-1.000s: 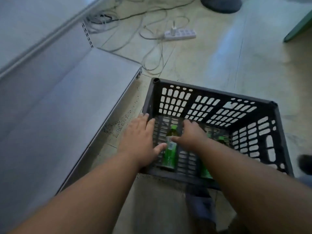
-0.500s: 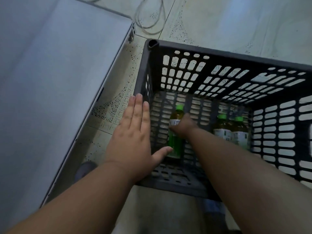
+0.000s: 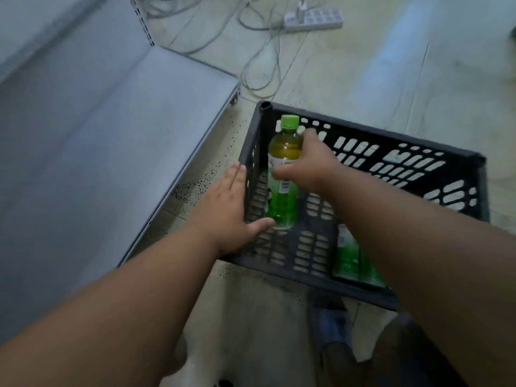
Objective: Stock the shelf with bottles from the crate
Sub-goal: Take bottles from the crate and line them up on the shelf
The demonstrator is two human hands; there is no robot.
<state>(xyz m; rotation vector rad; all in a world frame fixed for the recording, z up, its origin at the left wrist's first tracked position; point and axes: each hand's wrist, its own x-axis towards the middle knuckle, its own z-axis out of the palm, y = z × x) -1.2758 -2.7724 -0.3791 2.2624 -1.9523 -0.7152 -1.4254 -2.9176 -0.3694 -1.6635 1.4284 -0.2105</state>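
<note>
A black slotted crate [image 3: 435, 155] stands on the floor in front of me. My right hand [image 3: 310, 163] is closed around a green-capped tea bottle [image 3: 283, 152] with a green label, holding it upright and raised inside the crate's left part. My left hand [image 3: 229, 208] lies flat on the crate's left wall, fingers spread outside it and the thumb hooked over the near rim. More green bottles [image 3: 347, 255] stand in the crate, partly hidden under my right forearm. The grey metal shelf [image 3: 97, 141] lies low at the left, bare.
White cables [image 3: 259, 60] and a power strip [image 3: 312, 19] lie on the tiled floor beyond the crate. A perforated shelf upright [image 3: 143, 23] rises at the back left. A foot in a blue sandal [image 3: 332, 322] shows below the crate.
My right hand has lifted the bottle from the crate floor up to rim height. The left hand has stayed on the crate's left wall. The camera has tilted back up.
</note>
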